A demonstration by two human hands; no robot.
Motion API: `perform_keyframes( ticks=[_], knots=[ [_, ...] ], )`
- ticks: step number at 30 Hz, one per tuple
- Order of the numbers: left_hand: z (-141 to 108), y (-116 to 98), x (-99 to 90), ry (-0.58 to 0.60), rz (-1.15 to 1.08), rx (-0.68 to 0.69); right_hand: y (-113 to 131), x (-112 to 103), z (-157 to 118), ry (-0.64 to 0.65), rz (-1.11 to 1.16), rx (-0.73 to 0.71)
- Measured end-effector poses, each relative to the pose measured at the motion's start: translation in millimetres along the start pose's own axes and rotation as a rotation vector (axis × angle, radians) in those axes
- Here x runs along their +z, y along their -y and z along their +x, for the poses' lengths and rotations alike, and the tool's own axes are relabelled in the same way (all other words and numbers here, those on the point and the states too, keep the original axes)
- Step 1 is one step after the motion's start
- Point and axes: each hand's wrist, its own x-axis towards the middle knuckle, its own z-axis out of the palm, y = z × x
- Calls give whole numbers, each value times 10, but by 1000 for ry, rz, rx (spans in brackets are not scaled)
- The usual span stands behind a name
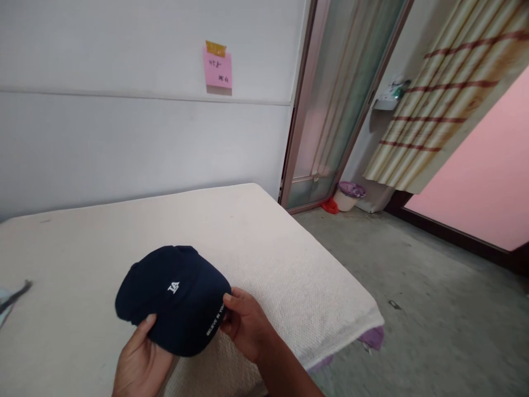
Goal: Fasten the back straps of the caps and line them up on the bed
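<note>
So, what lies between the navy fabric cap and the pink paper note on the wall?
No object: the head view shows only bare off-white bed surface, then pale panelled wall.

A pink note hangs on the pale wall above the far edge of the surface. Beyond its far right corner, a purple-lined bin stands beside something red.

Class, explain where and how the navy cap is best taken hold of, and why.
I'd grip the cap by its brim, coming from the right, thumb above and fingers beneath, as the right hand does: it juts out thinly, whereas the rounded crown looks soft and might crumple.
</note>
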Motion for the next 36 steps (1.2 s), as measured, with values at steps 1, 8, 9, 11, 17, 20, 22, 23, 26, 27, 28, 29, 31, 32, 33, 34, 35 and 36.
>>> perform_keyframes(
  ticks=[1, 8, 9, 11, 17, 20, 22, 23, 26, 27, 28, 29, 31, 32, 33, 34, 35, 36],
  knots=[
    [-1, -7, -12, -32, 6, -1, 6, 0, -1, -22, -15, 5],
    [-7, -51, -63, -139, 11, -17, 46, -3, -45, 18, -59, 82],
    [0, -41, -50, -142, 16, -22, 48, -11, -43, 13, -58, 82],
    [24, 1, 0, -161, 24, -37, 52, -35, -28, -11, -54, 67],
    [120, 220, 205, -487, 234, -60, 153, -167, 72, -8, -36, -41],
    [132, 276, 220, -716, 367, -106, 288, -261, 184, -45, -5, -124],
    [129, 288, 203, -799, 421, -106, 411, -337, 297, -104, 14, -185],
    [128, 292, 194, -823, 441, -106, 483, -379, 364, -129, 21, -213],
    [128, 308, 175, -888, 485, -91, 741, -523, 586, -189, 35, -306],
    [129, 316, 171, -909, 489, -88, 843, -576, 663, -206, 34, -334],
    [130, 325, 167, -928, 487, -91, 954, -630, 742, -222, 29, -361],
    [131, 336, 163, -943, 484, -95, 1072, -684, 824, -239, 22, -387],
    [136, 356, 157, -973, 473, -107, 1318, -798, 993, -283, 9, -439],
    [140, 365, 157, -994, 466, -116, 1439, -858, 1080, -311, 1, -459],
    [145, 373, 159, -1019, 461, -125, 1553, -922, 1168, -344, -9, -471],
    [148, 380, 162, -1046, 457, -133, 1654, -990, 1253, -380, -20, -476],
    [151, 385, 168, -1071, 458, -139, 1740, -1063, 1332, -416, -32, -474],
    [152, 389, 174, -1091, 462, -143, 1808, -1140, 1405, -453, -45, -465]
  ],
)
